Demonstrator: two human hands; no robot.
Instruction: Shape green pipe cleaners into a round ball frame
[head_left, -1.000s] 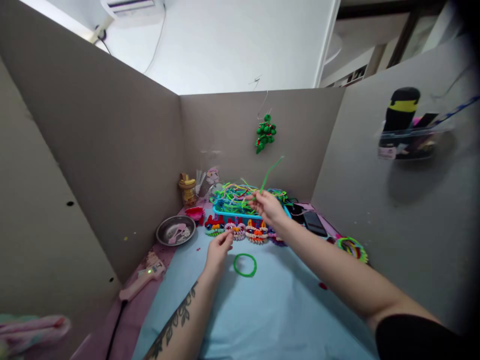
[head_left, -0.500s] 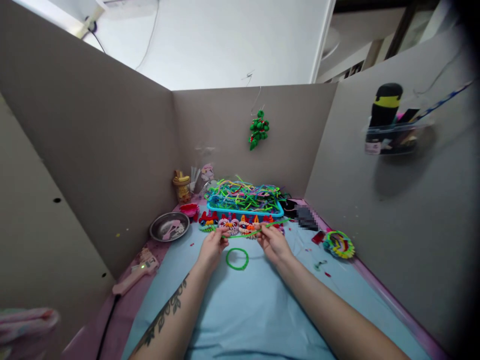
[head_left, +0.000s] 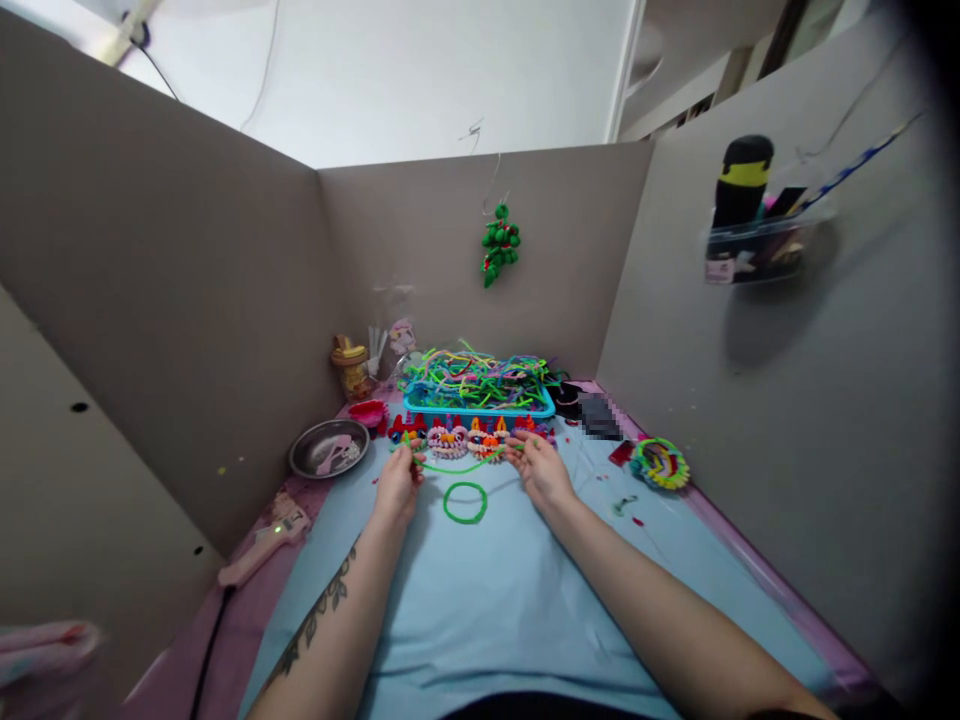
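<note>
Two hands, left hand (head_left: 400,483) and right hand (head_left: 541,470), share one green strip (head_left: 465,470). One green ring (head_left: 465,522) lies between and slightly nearer than them. Just beyond the hands stand four knobbly figures (head_left: 448,441), the fourth partly hidden by the right hand; behind these, one blue tray (head_left: 480,411) with strips (head_left: 480,378) too tangled to count. Left of the left hand: one metal bowl (head_left: 301,460), one glue gun (head_left: 262,550). Farther beyond it: one red dish (head_left: 368,414), one jar (head_left: 350,368). Right of the right hand: one bundle of coloured rings (head_left: 679,472), their number unclear.
</note>
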